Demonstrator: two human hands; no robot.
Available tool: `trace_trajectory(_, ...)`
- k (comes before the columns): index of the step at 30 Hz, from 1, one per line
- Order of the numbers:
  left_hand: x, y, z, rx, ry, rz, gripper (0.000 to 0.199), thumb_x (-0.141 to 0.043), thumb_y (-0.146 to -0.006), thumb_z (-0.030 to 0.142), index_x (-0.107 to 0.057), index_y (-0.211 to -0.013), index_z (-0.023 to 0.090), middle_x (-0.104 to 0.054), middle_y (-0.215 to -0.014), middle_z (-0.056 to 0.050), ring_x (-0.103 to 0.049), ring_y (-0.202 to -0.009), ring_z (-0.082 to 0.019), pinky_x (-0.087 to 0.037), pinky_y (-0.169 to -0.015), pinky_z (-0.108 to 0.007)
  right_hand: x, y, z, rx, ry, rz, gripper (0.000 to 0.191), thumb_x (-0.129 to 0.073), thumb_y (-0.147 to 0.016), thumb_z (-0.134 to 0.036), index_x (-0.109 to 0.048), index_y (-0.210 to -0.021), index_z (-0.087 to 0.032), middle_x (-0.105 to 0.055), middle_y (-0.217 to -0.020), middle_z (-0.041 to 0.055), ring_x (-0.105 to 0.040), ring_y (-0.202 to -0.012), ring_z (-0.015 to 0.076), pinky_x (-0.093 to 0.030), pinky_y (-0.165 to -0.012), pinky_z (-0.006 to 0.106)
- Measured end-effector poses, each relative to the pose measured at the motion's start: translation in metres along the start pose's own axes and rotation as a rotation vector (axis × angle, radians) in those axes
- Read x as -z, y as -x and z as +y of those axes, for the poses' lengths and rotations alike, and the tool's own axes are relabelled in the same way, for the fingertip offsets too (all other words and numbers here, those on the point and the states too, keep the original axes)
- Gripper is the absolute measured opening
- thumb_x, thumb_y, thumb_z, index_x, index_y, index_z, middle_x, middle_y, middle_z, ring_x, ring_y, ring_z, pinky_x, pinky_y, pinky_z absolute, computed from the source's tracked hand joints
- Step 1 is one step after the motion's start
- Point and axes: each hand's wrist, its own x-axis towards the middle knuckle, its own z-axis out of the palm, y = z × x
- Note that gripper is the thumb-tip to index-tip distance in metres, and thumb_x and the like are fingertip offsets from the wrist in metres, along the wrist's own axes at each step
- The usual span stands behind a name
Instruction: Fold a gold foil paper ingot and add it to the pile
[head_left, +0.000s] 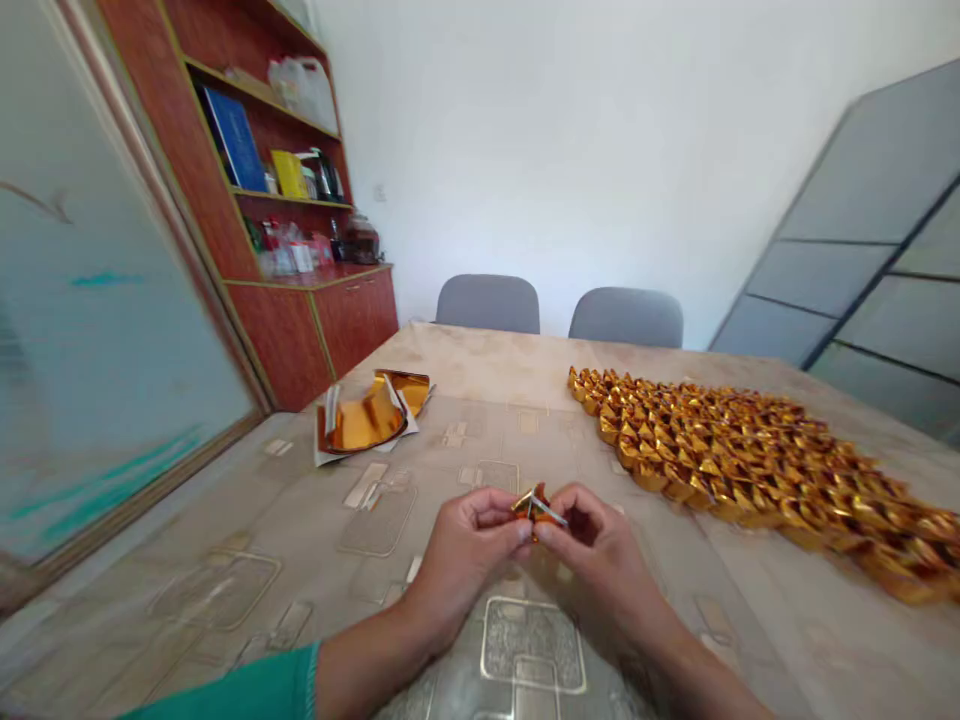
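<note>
Gold foil, folded into a small piece, is what I have between both hands in the head view, my only feed, above the near middle of the patterned surface. My left hand pinches the piece from the left, thumb and fingers narrowed on it; my right hand grips its right side just as closely. The fingertips cover its lower part, so I can't make out the full shape, only bent flaps and a pale edge on top. A teal sleeve on the left arm is cut off at the near edge, as is the right forearm.

Left and farther off lies a curled stack of gold sheets, some showing white undersides; I can't count them. On the right, many folded gold pieces stand packed in rows, running out past the right edge and blurring there. Two grey chairs stand at the far side, their lower parts hidden by the surface. On the far-left shelves, several small items are too soft to identify.
</note>
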Motion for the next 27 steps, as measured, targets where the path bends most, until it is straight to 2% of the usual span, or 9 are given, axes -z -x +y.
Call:
trace_trajectory(4,-0.002,0.004,0.003,-0.006,-0.025,0.018,0.021,-0.075,-0.067,0.027,-0.066,-0.079,0.013,-0.068,-0.072,-0.001,-0.058,-0.059,-0.008,-0.048,-0.057,-0.019,0.002,0.001,0.0,-0.002,0.013,-0.011,0.027,-0.064,-0.073,-0.044,-0.051,-0.069,-0.02,-0.05,-0.066,-0.0025,-0.042,-0.061,0.0112,-0.033,-0.055,0.024)
trace_trajectory(8,-0.001,0.006,0.003,-0.034,-0.025,-0.012,0.024,-0.069,-0.073,0.035,-0.069,-0.083,0.014,-0.07,-0.079,-0.004,-0.062,-0.069,-0.012,-0.052,-0.065,-0.024,0.004,0.0,0.006,0.019,0.041,-0.015,0.027,-0.062,-0.075,-0.043,-0.05,-0.07,-0.02,-0.047,-0.065,-0.0029,-0.04,-0.06,0.0102,-0.032,-0.053,0.023)
trace_trajectory(15,0.001,0.004,0.001,-0.088,-0.174,-0.053,0.026,-0.068,-0.074,0.036,-0.072,-0.088,0.015,-0.071,-0.082,-0.005,-0.062,-0.069,-0.014,-0.052,-0.064,-0.025,0.005,-0.001,0.016,0.09,0.128,-0.003,0.025,-0.065,-0.075,-0.038,-0.05,-0.07,-0.02,-0.049,-0.067,-0.0034,-0.042,-0.062,0.01,-0.033,-0.056,0.023)
trace_trajectory(20,0.002,0.004,-0.001,-0.054,-0.18,-0.063,0.027,-0.067,-0.075,0.037,-0.073,-0.089,0.016,-0.071,-0.081,-0.005,-0.062,-0.07,-0.014,-0.051,-0.064,-0.024,0.007,0.0,0.012,0.137,0.232,0.007,0.02,-0.066,-0.074,-0.031,-0.051,-0.068,-0.02,-0.049,-0.068,-0.0035,-0.042,-0.061,0.0094,-0.032,-0.056,0.023)
trace_trajectory(27,0.003,0.004,-0.003,0.079,-0.035,-0.073,0.023,-0.072,-0.071,0.035,-0.071,-0.081,0.014,-0.068,-0.076,-0.002,-0.058,-0.064,-0.009,-0.048,-0.062,-0.021,0.007,-0.002,0.011,0.167,0.337,0.009,0.019,-0.066,-0.072,-0.025,-0.048,-0.068,-0.02,-0.046,-0.063,-0.0053,-0.038,-0.057,0.009,-0.029,-0.052,0.022)
